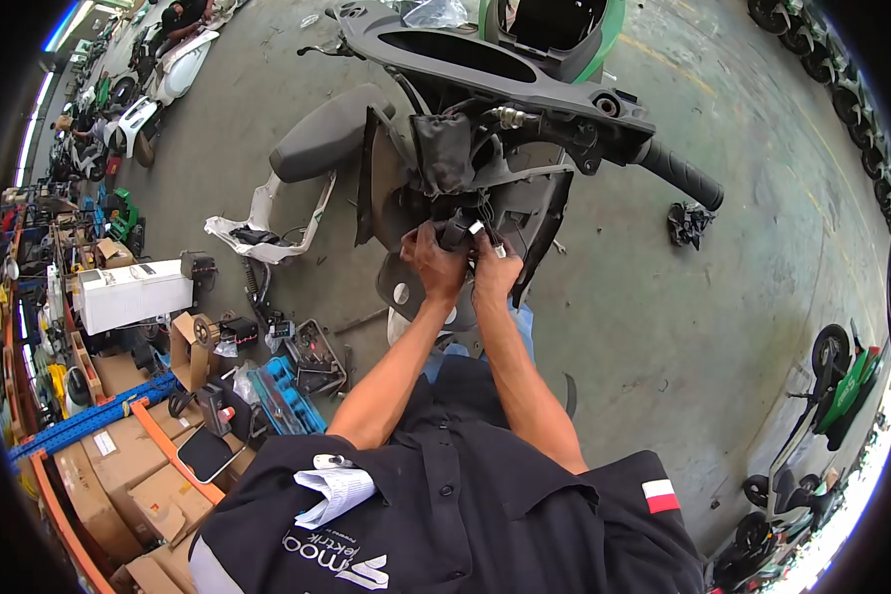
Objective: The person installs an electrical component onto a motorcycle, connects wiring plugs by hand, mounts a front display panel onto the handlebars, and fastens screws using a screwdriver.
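Observation:
A partly stripped scooter front stands before me, its handlebar cover at the top and cables hanging beneath. My left hand is closed around a black part among the wires, whose exact kind I cannot make out. Right beside it, my right hand pinches wiring with a white wire connector; a second pale connector shows at its fingers. Above both hands sits a dark pouch-like cover. My fingertips are partly hidden by the parts.
A grey seat and a white frame panel lie to the left. Nearby are a blue toolbox, a tray of small parts and cardboard boxes. The right handlebar grip juts out; a black part lies on the floor.

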Demonstrator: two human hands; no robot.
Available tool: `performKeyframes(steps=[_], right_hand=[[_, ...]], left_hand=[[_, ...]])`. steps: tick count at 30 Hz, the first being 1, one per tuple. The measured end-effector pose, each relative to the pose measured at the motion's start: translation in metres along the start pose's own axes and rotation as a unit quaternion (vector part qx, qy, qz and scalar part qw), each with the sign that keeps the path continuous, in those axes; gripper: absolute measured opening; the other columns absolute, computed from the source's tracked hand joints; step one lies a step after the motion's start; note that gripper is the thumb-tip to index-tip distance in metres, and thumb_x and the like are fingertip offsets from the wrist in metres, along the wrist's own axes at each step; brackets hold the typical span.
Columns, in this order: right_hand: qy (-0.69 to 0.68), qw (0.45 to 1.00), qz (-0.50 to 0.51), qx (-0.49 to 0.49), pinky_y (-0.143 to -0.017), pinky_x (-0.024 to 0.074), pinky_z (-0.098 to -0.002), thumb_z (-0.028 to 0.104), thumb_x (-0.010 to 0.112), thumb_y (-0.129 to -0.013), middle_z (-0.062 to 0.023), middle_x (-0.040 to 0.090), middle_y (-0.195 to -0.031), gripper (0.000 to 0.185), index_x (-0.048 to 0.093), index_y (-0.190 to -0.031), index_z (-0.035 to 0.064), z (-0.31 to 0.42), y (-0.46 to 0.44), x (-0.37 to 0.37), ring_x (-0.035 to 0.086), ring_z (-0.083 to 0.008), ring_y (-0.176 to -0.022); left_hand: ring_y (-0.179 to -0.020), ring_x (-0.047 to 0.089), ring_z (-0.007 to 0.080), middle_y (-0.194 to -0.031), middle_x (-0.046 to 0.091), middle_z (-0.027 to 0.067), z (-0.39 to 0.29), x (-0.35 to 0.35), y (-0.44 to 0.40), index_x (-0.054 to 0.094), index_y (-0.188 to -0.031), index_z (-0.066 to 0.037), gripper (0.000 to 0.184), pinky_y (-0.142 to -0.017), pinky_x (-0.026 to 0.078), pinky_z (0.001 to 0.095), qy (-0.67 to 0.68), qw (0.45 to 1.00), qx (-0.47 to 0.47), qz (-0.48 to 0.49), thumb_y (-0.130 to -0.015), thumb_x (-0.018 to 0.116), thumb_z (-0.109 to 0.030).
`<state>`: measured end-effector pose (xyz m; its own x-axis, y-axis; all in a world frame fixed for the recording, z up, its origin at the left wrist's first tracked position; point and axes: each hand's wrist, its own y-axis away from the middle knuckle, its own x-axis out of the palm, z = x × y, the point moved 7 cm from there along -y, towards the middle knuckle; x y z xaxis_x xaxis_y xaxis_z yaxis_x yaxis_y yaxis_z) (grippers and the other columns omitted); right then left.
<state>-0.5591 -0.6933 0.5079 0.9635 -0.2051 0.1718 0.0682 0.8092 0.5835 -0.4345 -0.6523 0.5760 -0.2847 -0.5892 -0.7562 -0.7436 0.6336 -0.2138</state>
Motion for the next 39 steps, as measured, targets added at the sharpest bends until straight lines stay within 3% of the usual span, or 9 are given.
performKeyframes(steps=[11, 12, 19, 23, 24, 26, 28, 34, 39], right_hand=[[-0.014, 1.0, -0.021, -0.004, -0.068, 0.0476, -0.0261, 0.008, 0.076, -0.085, -0.0046, 0.069, -0.088, 0.024, 0.069, -0.103, -0.0069, 0.009, 0.007, 0.012, 0.06, -0.0109, -0.076], [0.009, 1.0, -0.012, 0.005, -0.07, 0.0511, -0.0276, 0.01, 0.074, -0.084, -0.0106, 0.07, -0.091, 0.035, 0.067, -0.111, -0.0107, 0.024, 0.017, 0.012, 0.062, -0.0132, -0.078], [-0.023, 0.999, -0.032, 0.015, -0.062, 0.0485, -0.0257, 0.005, 0.073, -0.084, -0.0066, 0.069, -0.083, 0.034, 0.066, -0.113, -0.011, 0.02, 0.012, 0.025, 0.062, -0.0109, -0.074], [0.195, 0.976, -0.095, -0.007, -0.067, 0.0505, -0.0371, 0.018, 0.079, -0.081, -0.0115, 0.072, -0.081, 0.033, 0.072, -0.107, -0.0009, 0.021, 0.006, 0.034, 0.066, -0.0249, -0.071], [0.22, 0.969, -0.111, -0.018, -0.076, 0.052, -0.0448, 0.027, 0.078, -0.081, -0.0163, 0.073, -0.094, 0.033, 0.074, -0.104, 0.0032, 0.025, 0.009, 0.035, 0.068, -0.0354, -0.081], [0.24, 0.958, -0.156, -0.022, -0.08, 0.0524, -0.0467, 0.029, 0.078, -0.081, -0.0177, 0.071, -0.101, 0.034, 0.074, -0.103, 0.0033, 0.022, 0.014, 0.043, 0.068, -0.0367, -0.088], [0.266, 0.946, -0.188, -0.005, -0.088, 0.0523, -0.0516, 0.034, 0.076, -0.082, -0.0204, 0.066, -0.116, 0.037, 0.075, -0.103, 0.004, 0.025, 0.017, 0.042, 0.064, -0.038, -0.108], [0.285, 0.946, -0.157, -0.018, -0.091, 0.0498, -0.052, 0.035, 0.075, -0.084, -0.021, 0.068, -0.111, 0.043, 0.072, -0.11, 0.0017, 0.028, 0.02, 0.048, 0.062, -0.0407, -0.108], [0.273, 0.946, -0.175, -0.014, -0.088, 0.0503, -0.0508, 0.032, 0.075, -0.084, -0.0214, 0.069, -0.106, 0.04, 0.072, -0.108, 0.0008, 0.019, 0.022, 0.049, 0.063, -0.0401, -0.103]], left_hand=[[-0.091, 0.063, 0.0351, -0.1, 0.066, 0.0133, -0.007, -0.009, -0.001, 0.06, -0.107, -0.004, 0.044, -0.082, 0.05, 0.0436, 0.045, 0.997, -0.056, 0.011, -0.072, 0.08, -0.02], [-0.091, 0.065, 0.0345, -0.099, 0.069, 0.0142, -0.007, -0.011, -0.004, 0.064, -0.104, -0.004, 0.043, -0.08, 0.052, 0.0417, 0.032, 0.999, -0.038, 0.002, -0.07, 0.082, -0.023], [-0.098, 0.057, 0.0343, -0.091, 0.069, 0.0074, -0.003, -0.001, -0.011, 0.064, -0.085, -0.006, 0.035, -0.09, 0.04, 0.0499, -0.024, 1.0, 0.014, 0.006, -0.076, 0.077, -0.037], [-0.091, 0.06, 0.0323, -0.082, 0.068, 0.0076, 0.013, 0.01, -0.003, 0.061, -0.077, -0.007, 0.035, -0.088, 0.042, 0.0476, -0.014, 0.996, 0.052, -0.072, -0.081, 0.075, -0.039], [-0.09, 0.06, 0.0323, -0.082, 0.068, 0.0077, 0.014, 0.01, -0.002, 0.061, -0.077, -0.007, 0.034, -0.088, 0.042, 0.0475, -0.01, 0.994, 0.063, -0.085, -0.081, 0.075, -0.038], [-0.088, 0.059, 0.0322, -0.081, 0.068, 0.0077, 0.016, 0.016, 0.0, 0.061, -0.077, -0.007, 0.033, -0.087, 0.043, 0.0474, -0.008, 0.993, 0.078, -0.089, -0.081, 0.074, -0.037], [-0.086, 0.059, 0.0322, -0.08, 0.067, 0.0077, 0.017, 0.021, -0.001, 0.061, -0.077, -0.007, 0.032, -0.086, 0.043, 0.0472, -0.006, 0.993, 0.086, -0.076, -0.081, 0.074, -0.036], [-0.08, 0.059, 0.032, -0.077, 0.066, 0.0077, 0.015, 0.034, -0.004, 0.062, -0.077, -0.008, 0.028, -0.084, 0.044, 0.0466, -0.045, 0.986, 0.159, -0.015, -0.08, 0.074, -0.034], [-0.075, 0.058, 0.0319, -0.075, 0.065, 0.0077, -0.008, 0.077, 0.01, 0.063, -0.078, -0.008, 0.025, -0.083, 0.045, 0.0462, -0.155, 0.911, 0.352, 0.146, -0.08, 0.073, -0.031]])
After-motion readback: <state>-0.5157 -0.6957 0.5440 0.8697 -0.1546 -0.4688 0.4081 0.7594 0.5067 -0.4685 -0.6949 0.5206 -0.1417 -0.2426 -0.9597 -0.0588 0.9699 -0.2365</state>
